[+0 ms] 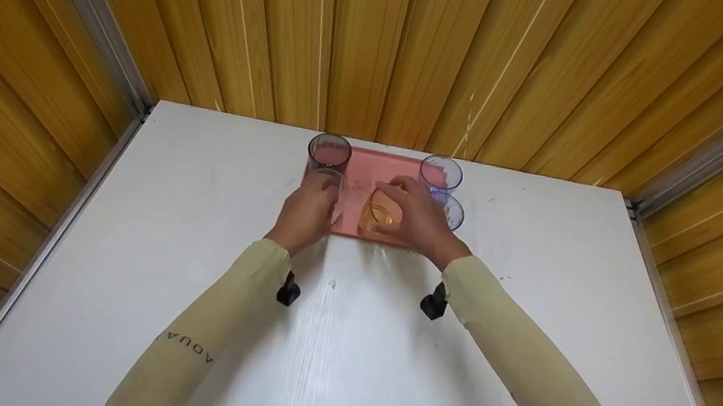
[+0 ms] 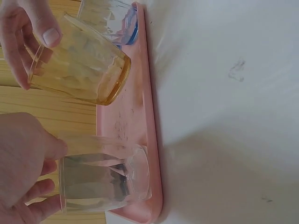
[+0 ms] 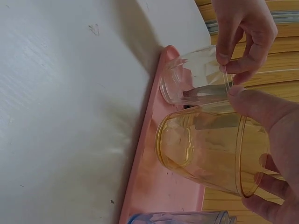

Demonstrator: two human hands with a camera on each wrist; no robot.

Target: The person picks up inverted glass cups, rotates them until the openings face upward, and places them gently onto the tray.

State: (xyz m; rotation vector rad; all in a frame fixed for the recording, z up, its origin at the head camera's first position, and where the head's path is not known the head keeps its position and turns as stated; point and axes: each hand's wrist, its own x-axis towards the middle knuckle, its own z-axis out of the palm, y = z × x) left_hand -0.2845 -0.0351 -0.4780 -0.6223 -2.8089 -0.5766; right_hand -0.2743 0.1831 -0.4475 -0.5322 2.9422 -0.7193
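My left hand (image 1: 305,215) pinches the rim of a clear drinking glass (image 2: 105,179), which stands upright at the near left corner of a pink tray (image 1: 380,162). Thumb and fingertips of my right hand (image 1: 426,223) grip an amber glass (image 3: 205,144) around its rim. That amber glass is tilted and held over the tray's near edge, with its base apart from the tray in the left wrist view. Behind the clear glass is a dark grey glass (image 1: 330,151). Two bluish glasses (image 1: 441,173) stand along the tray's right side, one partly hidden by my right hand.
The tray lies on a white table (image 1: 159,219), near its back edge. A wood-panelled wall (image 1: 367,45) rises right behind, and similar panels flank both sides. A black wrist mount (image 1: 289,289) hangs under each forearm.
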